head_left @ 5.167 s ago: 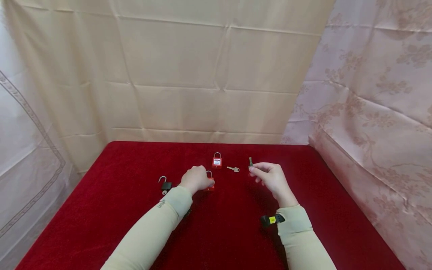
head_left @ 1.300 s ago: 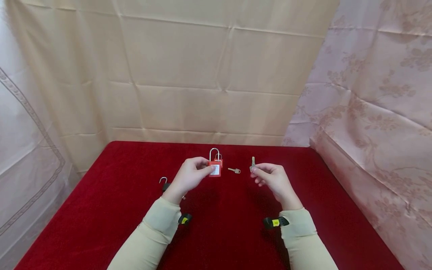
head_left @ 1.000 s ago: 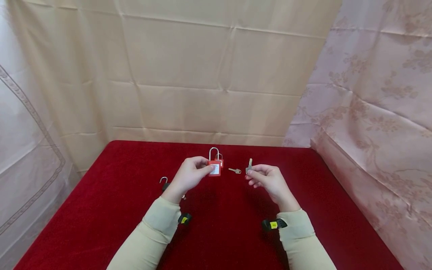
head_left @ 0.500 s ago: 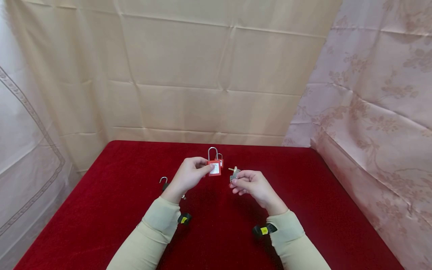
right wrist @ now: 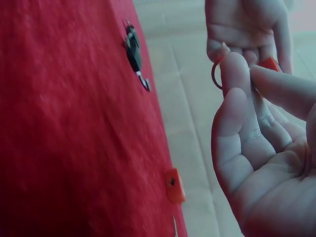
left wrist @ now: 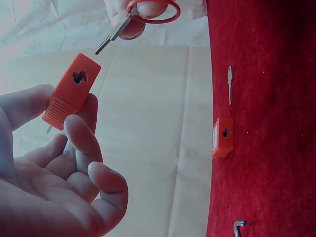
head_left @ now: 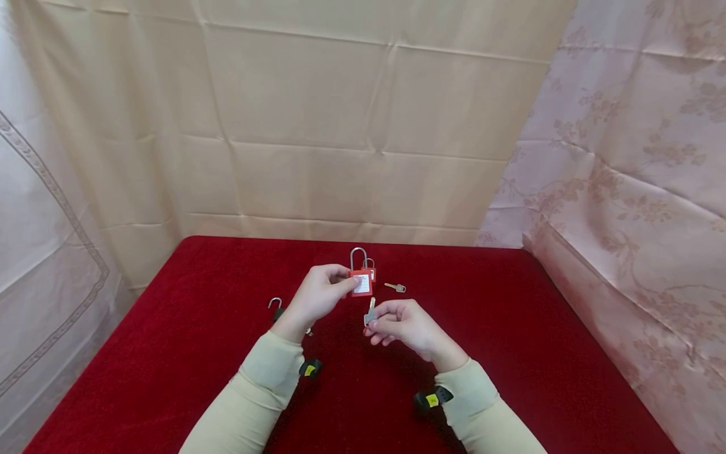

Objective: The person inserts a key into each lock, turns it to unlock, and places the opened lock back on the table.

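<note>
My left hand (head_left: pixel 322 291) pinches a red padlock (head_left: pixel 362 285) by its body, white label facing me and steel shackle up. In the left wrist view the keyhole shows in the underside of this padlock (left wrist: pixel 74 91). Just below it, my right hand (head_left: pixel 405 328) pinches a key (head_left: pixel 370 310) between thumb and forefinger, blade pointing up. A red ring (left wrist: pixel 160 19) hangs on the key. The key's tip (left wrist: pixel 101 47) is close to the keyhole but apart from it. In the right wrist view the fingers mostly hide the key.
Behind the held padlock a second red padlock (head_left: pixel 371 273) stands on the red-covered table (head_left: pixel 363 391). A loose key (head_left: pixel 395 287) lies to its right. A black padlock (head_left: pixel 278 313) with its shackle open lies at left, partly behind my left wrist. Cloth (head_left: pixel 340 126) hangs behind the table.
My left hand has lifted the red padlock off the table and then stayed nearly still. My right hand has carried the key leftward and toward me, under the padlock.
</note>
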A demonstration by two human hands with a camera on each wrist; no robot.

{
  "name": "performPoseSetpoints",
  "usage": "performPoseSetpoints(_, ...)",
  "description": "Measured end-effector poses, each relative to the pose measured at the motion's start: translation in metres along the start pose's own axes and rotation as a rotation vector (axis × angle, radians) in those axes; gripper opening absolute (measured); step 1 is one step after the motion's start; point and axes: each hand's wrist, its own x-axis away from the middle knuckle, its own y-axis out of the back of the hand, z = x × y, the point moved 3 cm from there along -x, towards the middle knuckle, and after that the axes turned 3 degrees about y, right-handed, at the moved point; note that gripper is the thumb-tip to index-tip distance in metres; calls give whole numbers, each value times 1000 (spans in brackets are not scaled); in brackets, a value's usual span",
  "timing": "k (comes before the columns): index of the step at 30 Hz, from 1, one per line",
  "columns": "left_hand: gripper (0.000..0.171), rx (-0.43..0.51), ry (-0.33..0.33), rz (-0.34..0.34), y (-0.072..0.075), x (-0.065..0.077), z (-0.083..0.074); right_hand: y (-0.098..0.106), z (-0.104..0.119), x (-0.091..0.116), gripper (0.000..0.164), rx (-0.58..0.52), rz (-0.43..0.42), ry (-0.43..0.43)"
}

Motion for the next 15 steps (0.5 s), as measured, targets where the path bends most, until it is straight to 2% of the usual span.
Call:
performPoseSetpoints(8, 23, 10, -2, -2, -1, 0, 0, -16, 1, -1, 20, -35, 104, -6)
performPoseSetpoints(15, 23, 13, -4, 1, -1, 0, 1, -15, 2, 0, 17, -13, 80, -8)
